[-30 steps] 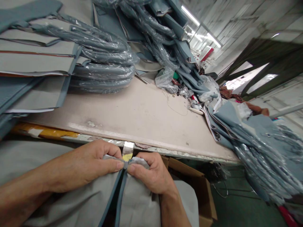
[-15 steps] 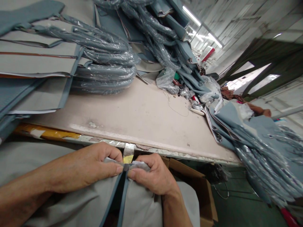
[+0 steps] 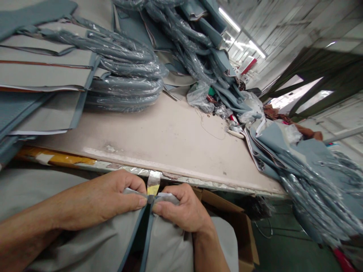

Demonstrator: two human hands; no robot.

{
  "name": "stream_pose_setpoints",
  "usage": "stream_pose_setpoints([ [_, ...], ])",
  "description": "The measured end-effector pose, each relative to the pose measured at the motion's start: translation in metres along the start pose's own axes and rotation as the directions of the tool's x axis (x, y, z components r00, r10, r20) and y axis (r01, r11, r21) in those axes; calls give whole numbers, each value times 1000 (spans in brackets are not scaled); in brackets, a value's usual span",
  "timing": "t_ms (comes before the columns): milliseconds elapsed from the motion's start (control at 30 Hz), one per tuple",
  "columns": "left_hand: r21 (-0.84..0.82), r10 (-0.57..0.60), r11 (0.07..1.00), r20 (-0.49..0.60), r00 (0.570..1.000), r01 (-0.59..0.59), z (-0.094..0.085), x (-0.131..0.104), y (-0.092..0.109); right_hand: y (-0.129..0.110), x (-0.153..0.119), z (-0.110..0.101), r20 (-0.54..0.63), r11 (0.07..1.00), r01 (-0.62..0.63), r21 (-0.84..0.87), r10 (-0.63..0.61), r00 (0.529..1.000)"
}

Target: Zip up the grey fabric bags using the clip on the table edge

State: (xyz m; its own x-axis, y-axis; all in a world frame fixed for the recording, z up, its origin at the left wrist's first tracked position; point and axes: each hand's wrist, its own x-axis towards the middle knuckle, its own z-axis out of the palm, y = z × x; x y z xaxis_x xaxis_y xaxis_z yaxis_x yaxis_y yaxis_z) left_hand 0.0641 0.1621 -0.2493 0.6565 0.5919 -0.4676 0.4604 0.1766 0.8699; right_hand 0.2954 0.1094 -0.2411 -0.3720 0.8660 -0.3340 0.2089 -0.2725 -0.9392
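Pinching the grey cloth (image 3: 170, 241) just below the near edge of the surface (image 3: 181, 139), both hands work close together, apart by only a small gap. The left hand (image 3: 113, 196) is clamped by thumb and bent fingers on one side of the cloth top, the right hand (image 3: 184, 207) likewise on the other. A small grey tab (image 3: 150, 199) sits between the thumbs.

Reason for the hold, as I judge it: gripping right beside the tab keeps the join taut and level, while the two blue edges fall away below, a dark gap between them. Cloth appears to hang in front of the surface so its weight draws it down.

Placement: folded panels (image 3: 42, 73) lie at the left end of the surface, layered, probably to keep them flat. Wrapped bundles lie at the left, far side and right end; the plastic presumably keeps them clean. A clear bag (image 3: 198, 94) lies by the far edge of the surface, and a carton (image 3: 241, 226) is below its right part, perhaps for storage.

Counts: hands, 2. Blue edges below the tab, 2; whether they belong to one piece or two, cannot tell. Tab, 1. Wrapped bundles, 3 main groups; pieces within each overlap too much to count. Folded panels, several, exact number unclear. Carton, 1 seen.
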Motion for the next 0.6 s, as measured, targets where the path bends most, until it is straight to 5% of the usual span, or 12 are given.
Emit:
stream_pose_setpoints([
  [600, 18, -8, 1000, -9, 1000, 8, 0, 0, 8, 1, 1, 3, -46, 998, 55, 33, -53, 998],
])
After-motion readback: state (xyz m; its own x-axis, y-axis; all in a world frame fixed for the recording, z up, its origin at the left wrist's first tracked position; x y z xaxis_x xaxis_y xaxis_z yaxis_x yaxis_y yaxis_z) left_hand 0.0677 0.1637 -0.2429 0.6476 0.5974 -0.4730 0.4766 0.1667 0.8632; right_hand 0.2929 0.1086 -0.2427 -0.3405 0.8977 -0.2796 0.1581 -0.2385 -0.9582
